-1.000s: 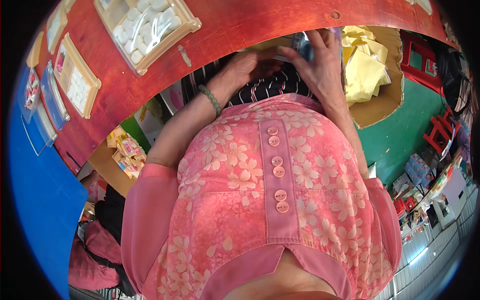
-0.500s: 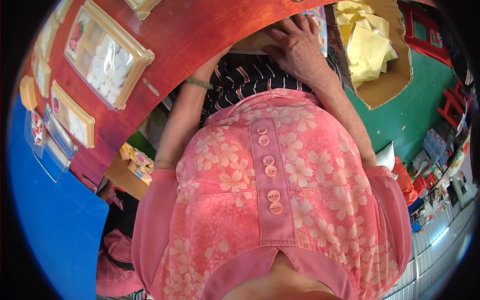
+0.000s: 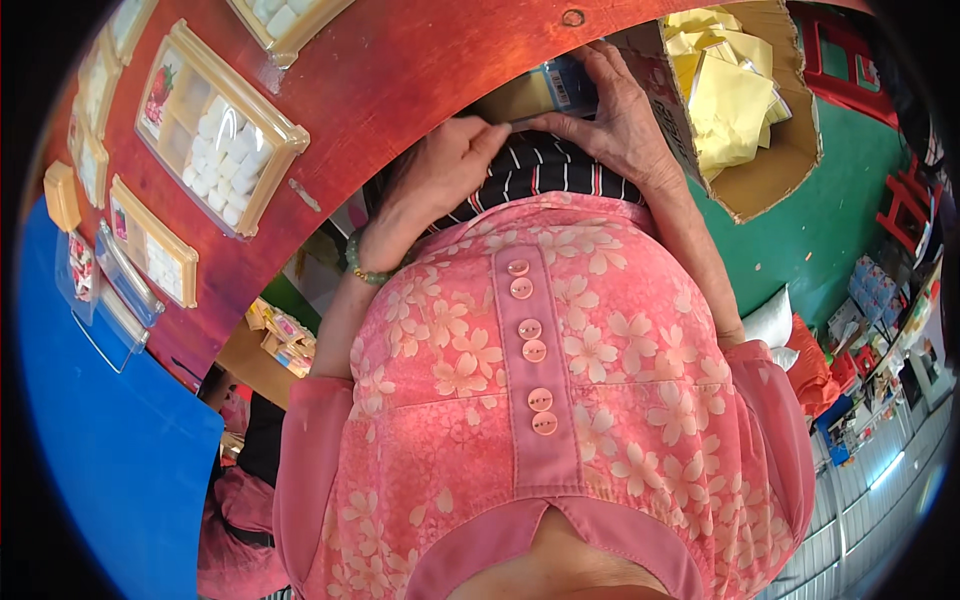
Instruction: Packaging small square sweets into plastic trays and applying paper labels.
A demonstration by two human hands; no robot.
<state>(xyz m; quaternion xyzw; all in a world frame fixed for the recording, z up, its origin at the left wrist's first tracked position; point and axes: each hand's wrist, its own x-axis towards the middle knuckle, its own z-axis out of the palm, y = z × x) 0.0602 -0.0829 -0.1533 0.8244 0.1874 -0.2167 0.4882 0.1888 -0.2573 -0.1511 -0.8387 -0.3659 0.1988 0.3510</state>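
On my lap, partly under the table edge, lies a flat package (image 3: 532, 98), yellowish with a dark blue part that carries a white barcode label. Its far side is hidden by the table, so its exact kind does not show. My right hand (image 3: 628, 128) grips the right end, thumb along the near edge and fingers on the far side. At the near left corner, my left hand (image 3: 445, 168) is closed, its fingertips pinched on the edge close to my right thumb. A green bead bracelet (image 3: 362, 260) circles my left wrist.
A red table (image 3: 400, 70) arches over my lap. On it stand clear-lidded boxes (image 3: 215, 135) with white pieces inside. At the right is an open cardboard box (image 3: 770, 175) holding yellow paper sheets (image 3: 730, 110). Red stools (image 3: 845, 65) stand beyond it on a green floor.
My left hand has come out from under the table and moved right, to the package's near edge. The package has shifted in my right hand, and its barcode label now shows.
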